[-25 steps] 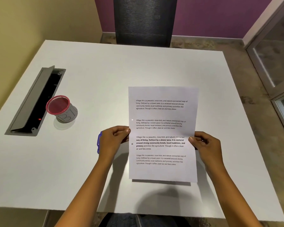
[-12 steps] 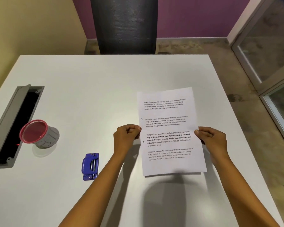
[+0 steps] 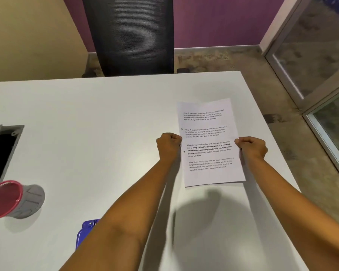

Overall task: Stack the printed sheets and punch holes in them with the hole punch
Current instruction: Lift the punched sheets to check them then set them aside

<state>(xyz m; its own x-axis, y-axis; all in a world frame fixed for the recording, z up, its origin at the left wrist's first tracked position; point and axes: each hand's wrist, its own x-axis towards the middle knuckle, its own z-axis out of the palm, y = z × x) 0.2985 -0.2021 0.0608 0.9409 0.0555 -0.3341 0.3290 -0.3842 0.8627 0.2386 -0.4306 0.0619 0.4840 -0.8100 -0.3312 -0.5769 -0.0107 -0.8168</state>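
The printed sheets (image 3: 209, 141) form one white stack with black text and two punched holes along the left edge. The stack is at the right part of the white table (image 3: 98, 118), held low over it. My left hand (image 3: 169, 146) pinches its left edge and my right hand (image 3: 251, 147) pinches its right edge. The blue hole punch (image 3: 85, 232) lies on the table near the front, partly hidden behind my left forearm.
A grey cup with a red rim (image 3: 14, 200) lies on its side at the left. A grey cable hatch (image 3: 2, 147) stands open at the left edge. A black mesh chair (image 3: 129, 34) stands behind the table. A glass door (image 3: 321, 65) is at the right.
Both hands carried the sheets away from me and to the right, lower toward the table. The view shifted, so the hole punch now shows beside my left forearm.
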